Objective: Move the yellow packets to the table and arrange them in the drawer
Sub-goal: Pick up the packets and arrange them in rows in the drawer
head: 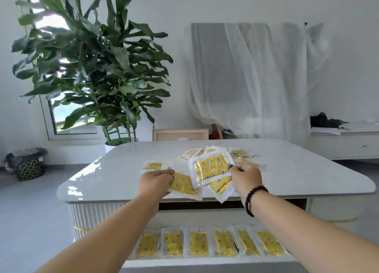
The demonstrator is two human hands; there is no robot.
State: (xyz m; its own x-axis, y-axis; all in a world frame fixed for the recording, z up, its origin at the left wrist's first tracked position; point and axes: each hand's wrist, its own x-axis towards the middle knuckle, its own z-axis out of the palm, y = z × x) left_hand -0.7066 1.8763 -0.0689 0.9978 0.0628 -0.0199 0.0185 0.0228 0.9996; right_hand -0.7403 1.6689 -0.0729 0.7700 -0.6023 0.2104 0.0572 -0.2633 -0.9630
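My left hand (156, 180) grips one yellow packet (183, 185), my right hand (245, 175) pinches another packet (211, 167); I should square both before lowering them into the drawer (205, 261) below.

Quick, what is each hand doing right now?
Left hand: grips a yellow packet at the table edge.
Right hand: pinches another yellow packet.

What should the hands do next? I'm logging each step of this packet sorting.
Probably lower the packets that the left hand and right hand grip into the open drawer, beside the row of packets already lying there; more packets wait on the table.
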